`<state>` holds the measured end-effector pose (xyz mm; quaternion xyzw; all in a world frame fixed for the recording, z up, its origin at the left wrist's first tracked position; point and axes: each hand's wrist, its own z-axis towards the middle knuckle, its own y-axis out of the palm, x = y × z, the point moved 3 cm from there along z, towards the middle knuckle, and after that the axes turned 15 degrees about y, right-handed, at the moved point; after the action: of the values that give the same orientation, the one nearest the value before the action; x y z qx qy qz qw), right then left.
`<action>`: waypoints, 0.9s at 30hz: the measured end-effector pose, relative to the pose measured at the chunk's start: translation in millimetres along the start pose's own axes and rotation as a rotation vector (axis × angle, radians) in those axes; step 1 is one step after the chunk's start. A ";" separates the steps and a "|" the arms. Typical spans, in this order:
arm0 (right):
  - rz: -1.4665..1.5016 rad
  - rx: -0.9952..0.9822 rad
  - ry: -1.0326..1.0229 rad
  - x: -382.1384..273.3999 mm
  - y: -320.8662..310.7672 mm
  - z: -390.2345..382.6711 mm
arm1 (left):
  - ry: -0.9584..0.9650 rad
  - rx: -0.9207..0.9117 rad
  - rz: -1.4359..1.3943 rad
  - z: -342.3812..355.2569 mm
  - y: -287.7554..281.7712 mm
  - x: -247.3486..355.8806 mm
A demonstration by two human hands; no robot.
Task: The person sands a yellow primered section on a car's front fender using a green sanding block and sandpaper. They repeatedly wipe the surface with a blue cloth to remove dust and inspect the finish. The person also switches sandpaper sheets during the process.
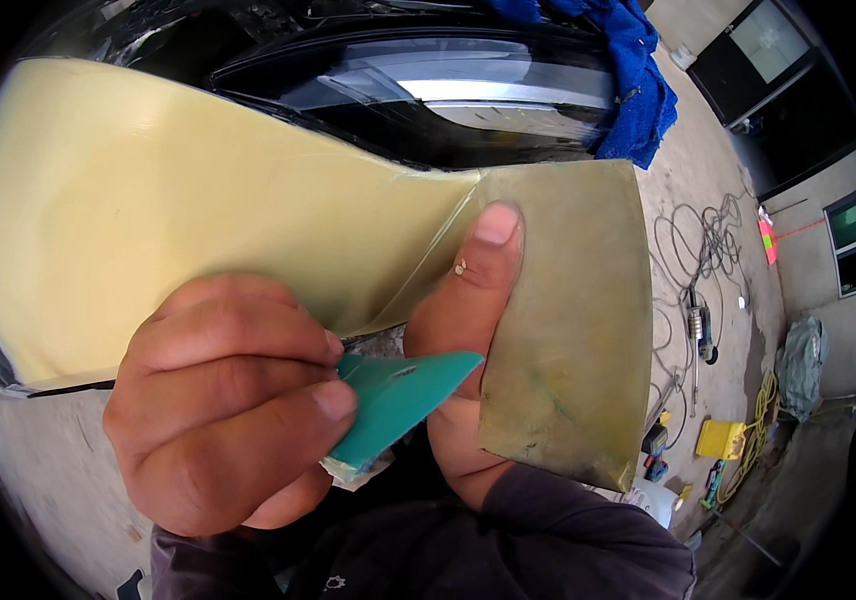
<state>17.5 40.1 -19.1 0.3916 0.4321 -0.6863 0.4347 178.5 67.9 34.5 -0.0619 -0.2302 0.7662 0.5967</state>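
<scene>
My left hand [218, 400] is closed round a small teal flexible spreader [408, 390], with pale paste along its lower edge. Beside it, my right hand [463, 310] grips a wide olive-tan flat plate [568, 320], thumb across its left edge and the other fingers mostly hidden. The plate stands at the right of a curved panel [118, 200] coated in smooth cream-yellow material with dark edges. Behind both lies a glossy black body part [368, 90], with a blue cloth [638, 100] draped at its right end.
On the concrete floor at the right lie tangled cables [708, 250], a metal tool [698, 325], a yellow box [720, 440], a coiled yellow hose [760, 420] and a white container [653, 505]. A grey covered bundle [803, 365] rests by the wall, below a window [848, 250], near a dark doorway [768, 90].
</scene>
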 end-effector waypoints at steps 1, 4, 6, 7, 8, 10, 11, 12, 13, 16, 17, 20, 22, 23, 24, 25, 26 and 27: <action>-0.049 0.012 -0.037 -3.8 2.0 -0.4 | 0.000 0.016 -0.007 -0.3 -2.4 -0.5; -0.095 0.076 -0.129 -0.3 4.3 -4.3 | 0.009 -0.009 -0.020 1.2 -2.0 -1.5; -0.006 0.149 -0.129 5.3 6.0 -5.5 | 0.006 -0.020 -0.010 -0.1 -3.2 -1.3; 0.050 0.192 -0.134 6.8 8.3 -5.4 | 0.001 -0.023 0.003 -0.8 -4.1 -0.9; 0.235 0.220 0.040 8.2 7.1 -4.1 | 0.000 -0.022 -0.007 0.2 -2.5 -0.8; 0.611 0.273 0.385 8.9 11.3 -3.8 | -0.014 -0.024 -0.014 -0.1 -1.6 1.1; 0.810 0.289 0.552 10.0 17.0 -3.9 | -0.017 -0.025 -0.010 -0.6 -2.5 1.3; 0.918 0.291 0.609 16.2 19.5 -5.6 | -0.018 -0.027 -0.008 -0.5 -3.2 1.4; 1.029 0.302 0.664 22.2 21.6 -7.4 | -0.016 -0.025 -0.011 -0.7 -3.4 1.2; 1.123 0.308 0.697 32.9 23.4 -7.7 | -0.031 -0.003 -0.014 -1.7 -6.5 1.5; 1.086 0.301 0.638 33.2 20.6 -8.5 | -0.033 0.006 -0.009 -2.8 -7.7 1.5; 0.903 0.295 0.372 24.9 -1.8 -18.0 | -0.021 0.034 -0.016 -6.1 -6.7 -2.1; 0.834 0.308 0.220 21.4 -14.1 -23.7 | -0.018 0.035 -0.023 -6.1 -7.1 -3.3; 0.825 0.339 0.163 19.8 -17.2 -20.3 | -0.007 0.029 -0.047 -2.9 -7.3 -3.0; 0.832 0.362 0.134 21.5 -14.8 -12.5 | -0.005 0.041 -0.042 -2.3 -6.9 -2.4; 0.846 0.369 0.138 25.9 -12.8 -7.2 | -0.003 0.053 -0.039 -2.9 -5.6 -1.5; 0.870 0.375 0.145 31.7 -9.2 -3.8 | 0.005 0.063 -0.027 -2.9 -4.7 -1.5; 0.895 0.379 0.152 36.4 -5.5 -0.1 | 0.018 0.059 -0.031 -1.9 -3.9 -2.1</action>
<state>0.9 32.2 -51.0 0.6600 0.1193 -0.4681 0.5754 183.2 67.2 34.2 -0.0475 -0.2030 0.7627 0.6122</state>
